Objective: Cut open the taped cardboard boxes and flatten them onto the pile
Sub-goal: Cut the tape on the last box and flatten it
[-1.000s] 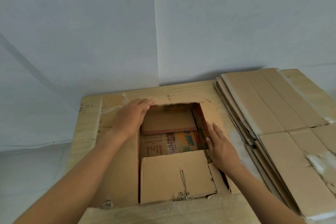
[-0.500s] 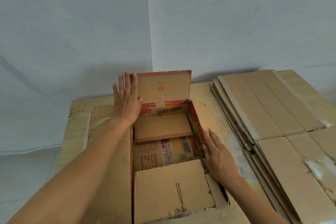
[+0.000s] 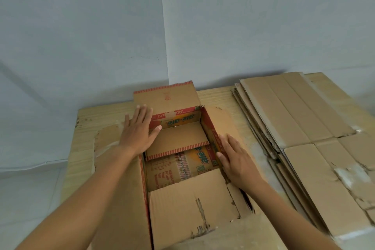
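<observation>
An opened cardboard box (image 3: 192,215) with red-striped edges and printed insides stands on the wooden table in front of me, its flaps spread out. My left hand (image 3: 138,130) lies flat with straight fingers on the box's far left corner, thumb over the inner wall. At the right wall my right hand (image 3: 235,160) presses flat, fingers pointing away from me. The far flap (image 3: 166,97) stands upright. To the right rests a pile of flattened boxes (image 3: 300,128).
The wooden table (image 3: 85,128) is set into a corner of pale walls, with its left edge near the floor at the left. The pile covers the right half of the table. No knife is in view.
The far flap has swung up from folded to upright and the box now looks deeper. My left hand moved from the inner edge to the far left corner. My right hand stayed on the right wall.
</observation>
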Available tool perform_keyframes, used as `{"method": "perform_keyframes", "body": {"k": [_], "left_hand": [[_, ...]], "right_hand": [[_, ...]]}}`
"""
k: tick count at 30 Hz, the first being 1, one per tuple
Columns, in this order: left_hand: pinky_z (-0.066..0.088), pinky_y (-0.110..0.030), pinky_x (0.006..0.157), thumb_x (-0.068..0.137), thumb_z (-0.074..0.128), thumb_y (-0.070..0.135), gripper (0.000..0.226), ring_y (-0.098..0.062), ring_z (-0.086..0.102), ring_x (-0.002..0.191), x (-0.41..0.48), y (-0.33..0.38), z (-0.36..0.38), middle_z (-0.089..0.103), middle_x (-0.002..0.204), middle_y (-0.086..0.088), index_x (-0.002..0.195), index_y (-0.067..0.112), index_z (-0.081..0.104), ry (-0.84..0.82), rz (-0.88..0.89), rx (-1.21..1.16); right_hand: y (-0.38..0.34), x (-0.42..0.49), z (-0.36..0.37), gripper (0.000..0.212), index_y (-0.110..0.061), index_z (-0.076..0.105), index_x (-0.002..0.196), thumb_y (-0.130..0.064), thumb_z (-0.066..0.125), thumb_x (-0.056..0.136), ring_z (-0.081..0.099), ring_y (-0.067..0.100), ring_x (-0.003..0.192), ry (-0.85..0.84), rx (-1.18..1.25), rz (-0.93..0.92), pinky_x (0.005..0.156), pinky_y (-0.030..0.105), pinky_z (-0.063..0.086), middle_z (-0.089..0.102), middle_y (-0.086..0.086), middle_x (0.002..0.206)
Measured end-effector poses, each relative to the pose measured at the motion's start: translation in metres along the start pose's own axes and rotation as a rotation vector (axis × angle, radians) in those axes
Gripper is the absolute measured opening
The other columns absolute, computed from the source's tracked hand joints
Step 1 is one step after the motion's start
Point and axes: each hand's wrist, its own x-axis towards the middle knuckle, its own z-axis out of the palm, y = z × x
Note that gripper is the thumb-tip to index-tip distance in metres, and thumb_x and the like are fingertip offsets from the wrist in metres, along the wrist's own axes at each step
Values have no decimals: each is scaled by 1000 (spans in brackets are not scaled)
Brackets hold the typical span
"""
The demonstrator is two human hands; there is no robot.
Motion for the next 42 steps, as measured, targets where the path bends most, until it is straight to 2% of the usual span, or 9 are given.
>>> {"method": "perform_keyframes", "body": {"k": [7,12,17,23,27,30,33,38,42], "left_hand": [[-20,-52,109,89,10,70,75,-17,-21,143,-121,12,0,-12,159,3,152,30,3,54,-106,-104],[-20,-57,107,100,12,50,57,-20,-32,137,-171,27,13,-31,149,2,152,32,-3,-62,-191,-82],[-20,-52,110,102,12,42,52,-18,-40,133,-168,22,26,-40,146,6,152,33,0,-93,-152,-284],[-18,-53,111,104,21,33,49,-14,-34,135,-158,23,29,-31,151,6,152,32,12,-19,-122,-343],[-15,-54,113,104,22,31,49,-18,-25,143,-144,24,31,-20,158,2,153,29,14,28,-111,-355],[-12,-53,116,103,26,33,51,-16,-14,146,-141,27,33,-6,161,2,153,21,18,133,-122,-428],[-4,-51,118,102,30,38,54,-17,2,148,-148,28,31,13,160,-2,151,15,26,254,-147,-483],[6,-58,115,96,42,51,71,-29,7,147,-168,0,29,15,159,-12,150,11,21,211,-383,-436],[36,-51,107,85,68,41,89,-34,37,135,-183,-11,7,31,152,-11,150,13,14,155,-627,-952]], "right_hand": [[-47,-8,-11,56,-25,19,150,-42,36,100,5,19,147,-62,-119,-140,119,42,11,9,0,160],[-80,-39,1,45,-25,42,140,-44,30,101,23,16,142,-273,-180,-276,117,41,0,41,-1,147],[-90,-61,-14,36,-28,61,118,-42,33,100,52,14,107,-55,-150,-314,111,41,25,62,-6,110],[-94,-104,-81,51,-17,67,73,-53,37,93,58,21,60,-114,66,-295,62,41,51,65,3,67],[-83,-137,-96,15,-33,69,90,-36,56,93,66,14,78,-528,126,-119,72,32,58,61,-21,78],[-71,-149,-70,45,-30,53,130,-44,60,88,51,10,116,-478,-70,-97,101,31,45,52,-19,115],[-56,-148,-35,75,-33,22,148,-52,58,85,11,13,144,-382,-196,-157,117,35,3,22,-13,153],[-36,-139,-1,67,-34,36,140,-62,54,82,30,14,133,-260,-282,-208,115,35,0,42,-13,135],[-28,-138,10,60,-34,49,124,-70,48,76,42,12,112,-141,-247,-241,105,29,9,50,-14,116]]}}
